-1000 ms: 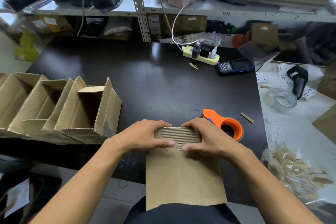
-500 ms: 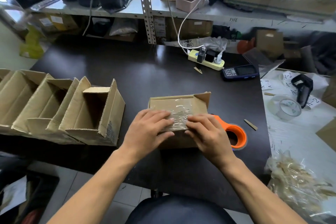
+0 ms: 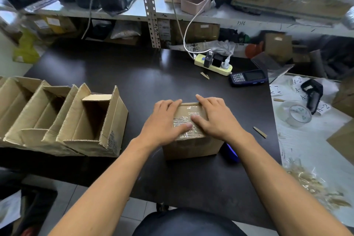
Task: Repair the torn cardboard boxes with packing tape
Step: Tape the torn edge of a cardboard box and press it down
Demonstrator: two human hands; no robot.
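A small cardboard box stands on the dark table in front of me, its top face covered with shiny clear packing tape over a torn, corrugated patch. My left hand lies flat on the left half of the top, fingers straight and reaching the far edge. My right hand presses flat on the right half, thumb on the tape. A roll of clear tape lies on the white sheet to the right. The orange tape dispenser is hidden behind the box and my right wrist.
Several open cardboard boxes stand in a row at the left table edge. A yellow power strip, a dark handheld terminal and a black scanner lie further back and right. Cardboard scraps pile at right. Shelving stands behind.
The box has gone from lying flat at the table edge to standing upright on the table. Both hands slid forward over its taped top, and the orange dispenser is now hidden.
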